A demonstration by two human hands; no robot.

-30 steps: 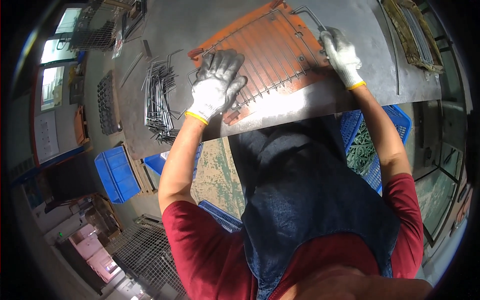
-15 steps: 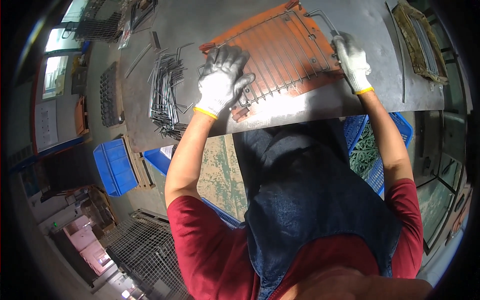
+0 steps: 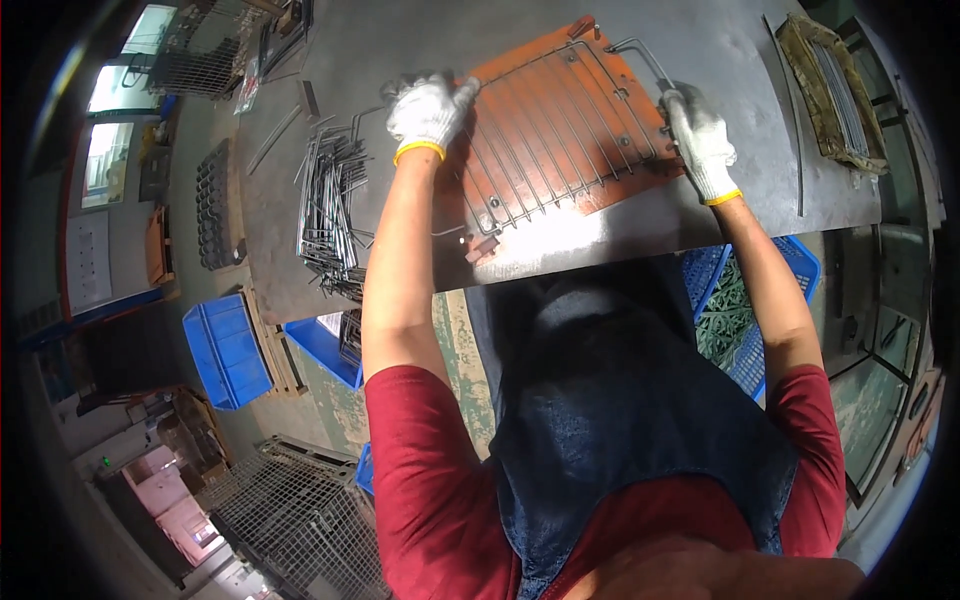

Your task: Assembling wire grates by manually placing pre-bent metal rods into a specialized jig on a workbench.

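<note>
The grey wire grid rack (image 3: 545, 135) lies flat on the orange rectangular jig plate (image 3: 600, 165), its long axis running between the 2 gloved hands. The left hand (image 3: 428, 110) presses closed on the plate's left corner; the right hand (image 3: 700, 145) is wrapped around the rack's bent end wire. A pile of loose bent grey wire pieces (image 3: 330, 210) crowds the plate's left side; bare grey steel tabletop (image 3: 730, 60) lies open beyond it.

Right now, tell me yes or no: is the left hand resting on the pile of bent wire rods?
No, the left hand lies on the wire grid over the orange plate; the rods lie apart.
</note>
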